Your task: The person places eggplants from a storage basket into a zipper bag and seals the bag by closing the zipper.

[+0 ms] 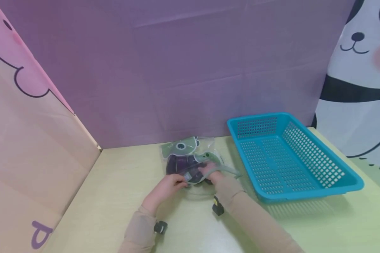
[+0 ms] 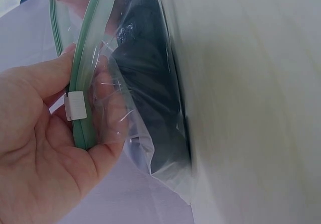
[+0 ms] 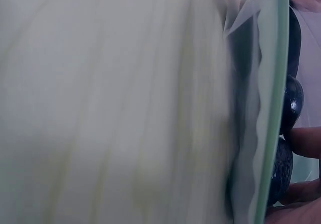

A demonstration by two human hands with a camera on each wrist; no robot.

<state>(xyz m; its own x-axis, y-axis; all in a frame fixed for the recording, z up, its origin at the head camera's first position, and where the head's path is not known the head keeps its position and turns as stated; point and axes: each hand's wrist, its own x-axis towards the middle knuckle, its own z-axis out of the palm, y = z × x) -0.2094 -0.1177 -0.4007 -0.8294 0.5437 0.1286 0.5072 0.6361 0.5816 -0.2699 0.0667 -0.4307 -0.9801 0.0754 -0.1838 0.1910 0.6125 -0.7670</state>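
Note:
A clear slider zip bag (image 1: pixel 176 147) with green printing lies on the table, its mouth toward me. Several dark, purplish-black rounded things (image 1: pixel 179 164) show through the plastic. My left hand (image 1: pixel 168 188) grips the near-left of the mouth. In the left wrist view, its thumb and fingers pinch the green zip strip (image 2: pixel 83 78) around a white slider (image 2: pixel 75 105). My right hand (image 1: pixel 210 169) reaches into the mouth from the right. In the right wrist view, its fingers (image 3: pixel 307 142) sit around a dark oval thing (image 3: pixel 282 173) with a speckled surface, inside the open mouth.
A blue perforated plastic basket (image 1: pixel 258 175) stands right of the bag, near my right forearm. The pale wooden table (image 1: pixel 114 196) meets a purple cloth backdrop (image 1: pixel 190 80) behind the bag. Printed cloth panels rise at left and right. Each wrist carries a small black camera mount (image 1: pixel 160 227).

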